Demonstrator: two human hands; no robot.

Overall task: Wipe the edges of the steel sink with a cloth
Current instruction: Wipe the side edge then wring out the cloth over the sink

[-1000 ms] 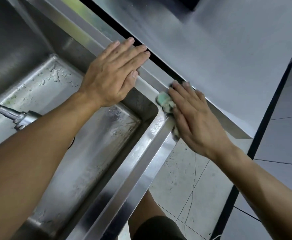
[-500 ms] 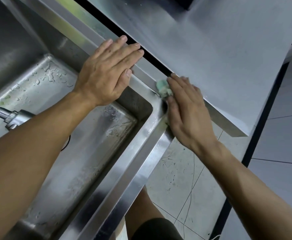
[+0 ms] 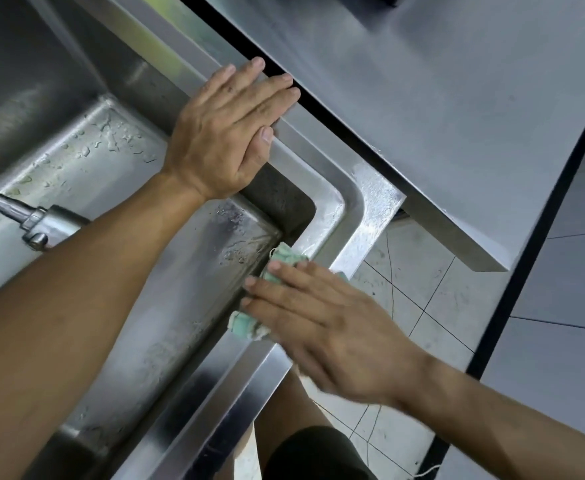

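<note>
wet steel sink (image 3: 370, 199) rim, grey counter (image 3: 440, 109) beside, cracked floor tiles (image 3: 409, 292) below

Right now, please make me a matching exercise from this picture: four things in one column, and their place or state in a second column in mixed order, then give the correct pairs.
Things:
1. left hand
2. right hand
3. cloth
4. sprayer head

Places or states:
A. pale green, pressed on the near rim of the sink
B. flat on the far rim, holding nothing
C. over the basin, partly hidden by the left forearm
D. flat on top of the cloth

Pairs: 1-B, 2-D, 3-A, 4-C
</note>
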